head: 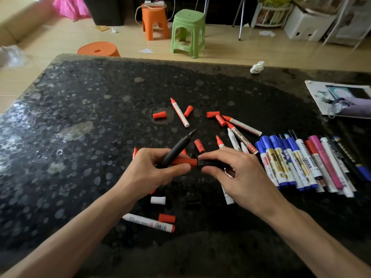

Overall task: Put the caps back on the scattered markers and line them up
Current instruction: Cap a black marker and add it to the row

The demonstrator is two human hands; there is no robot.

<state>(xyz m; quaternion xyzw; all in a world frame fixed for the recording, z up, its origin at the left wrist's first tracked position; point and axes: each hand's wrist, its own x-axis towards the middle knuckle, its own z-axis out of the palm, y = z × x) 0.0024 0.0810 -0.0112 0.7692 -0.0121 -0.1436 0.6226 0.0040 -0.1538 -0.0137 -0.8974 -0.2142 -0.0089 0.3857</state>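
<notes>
On the table (pixel 80 137), the finished row (pixel 291 163) of capped markers lies at the right, barrels side by side and touching.

Left hand (pixel 148 171): fingers are curled round an uncapped black marker (pixel 176 150), tip pointing up and away. A red piece (pixel 184 161) is held under it between thumb and fingers.

Right hand (pixel 241 173): thumb and forefinger pinch a black part (pixel 207 162) that meets the end of the red piece. Whether this part is a cap or a barrel cannot be told.

Uncapped red markers (pixel 179 112) lie scattered beyond the hands. One white-barrelled marker (pixel 148 222) lies near the front edge. Red caps (pixel 159 115) lie among them. A white cap (pixel 158 200) lies beside the left wrist.

Handling, as judged:
- Markers are light, rigid and smooth, and probably roll freely on the hard top.
- Take each barrel at mid-length, clear of the inked tip.
- Caps are small and slippery. Pinch at the closed end, align with the barrel axis, and press straight until seated.
- Match cap colour to tip before fitting.
- Two items in one hand weaken the hold, so set one down first.
</notes>
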